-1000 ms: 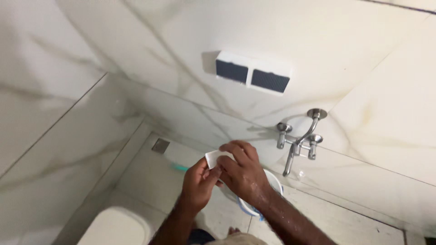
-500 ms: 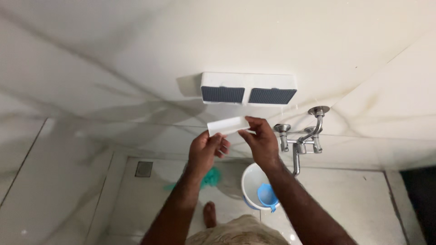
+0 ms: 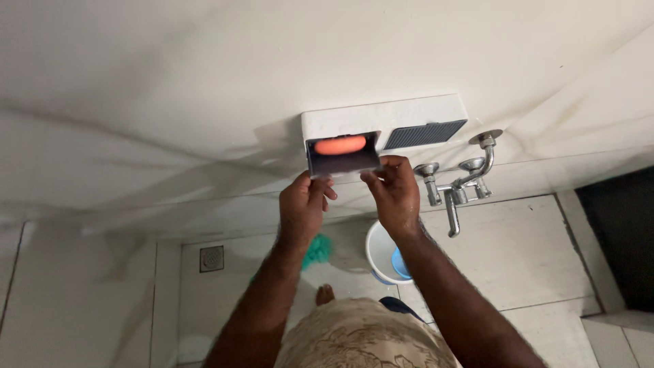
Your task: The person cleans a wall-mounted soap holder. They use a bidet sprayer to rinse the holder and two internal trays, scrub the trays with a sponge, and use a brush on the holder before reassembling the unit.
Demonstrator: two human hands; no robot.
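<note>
While both hands reach up to the wall, the left hand (image 3: pixel 303 204) and right hand (image 3: pixel 395 191) each pinch a lower corner of the tray (image 3: pixel 343 162), pulled out of the soap box (image 3: pixel 385 126). Its long axis runs between them, equally near each. Beyond their fingertips, an orange soap (image 3: pixel 339 145) lies inside, with the tap (image 3: pixel 455 191) to the right.

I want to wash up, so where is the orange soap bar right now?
In the head view, the orange soap bar lies in the left compartment of the white wall holder, just above both hands, left of the chrome tap.
</note>
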